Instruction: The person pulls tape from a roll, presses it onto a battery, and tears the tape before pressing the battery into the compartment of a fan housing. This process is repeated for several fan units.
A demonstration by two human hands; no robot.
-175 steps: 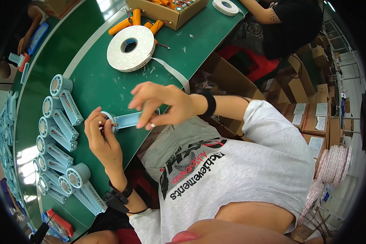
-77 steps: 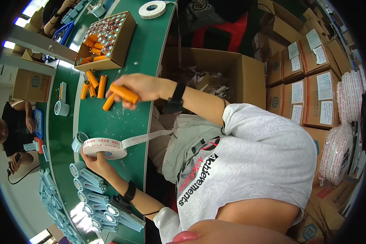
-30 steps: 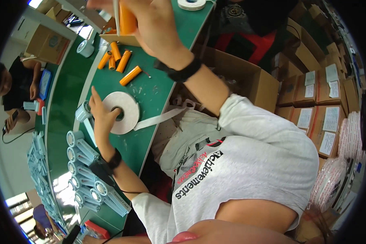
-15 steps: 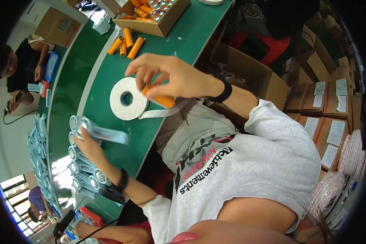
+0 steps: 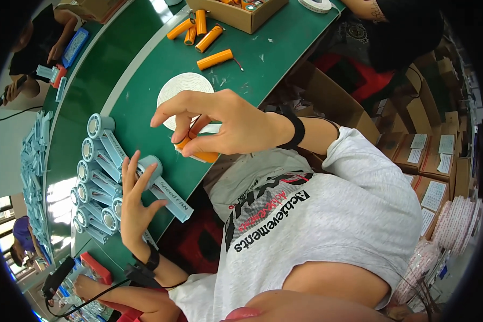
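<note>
My right hand (image 5: 231, 121) holds an orange cylindrical battery (image 5: 205, 156) between thumb and fingers, above the near edge of the green table. A thin dark wire shows by the fingers. My left hand (image 5: 137, 209) has its fingers spread beside a light-blue handheld fan casing (image 5: 173, 203), whose round head lies partly behind the fingers. Rows of similar light-blue casings (image 5: 95, 177) lie just left of that hand. Behind my right hand is a roll of white tape (image 5: 185, 86), partly covered. A single orange battery (image 5: 214, 59) with a wire lies beyond the roll.
Several orange batteries (image 5: 209, 38) lie near a cardboard box (image 5: 241, 17) at the far side. A smaller white roll (image 5: 315, 5) is at the table's far right. Across the table (image 5: 137, 80), another person (image 5: 43, 43) works by a blue tray (image 5: 75, 47). Cartons (image 5: 432, 196) stand at right.
My left hand has let go of the fan casing and spread its fingers. My right hand still holds the battery. The view has shifted, and the single battery beyond the roll has come into sight.
</note>
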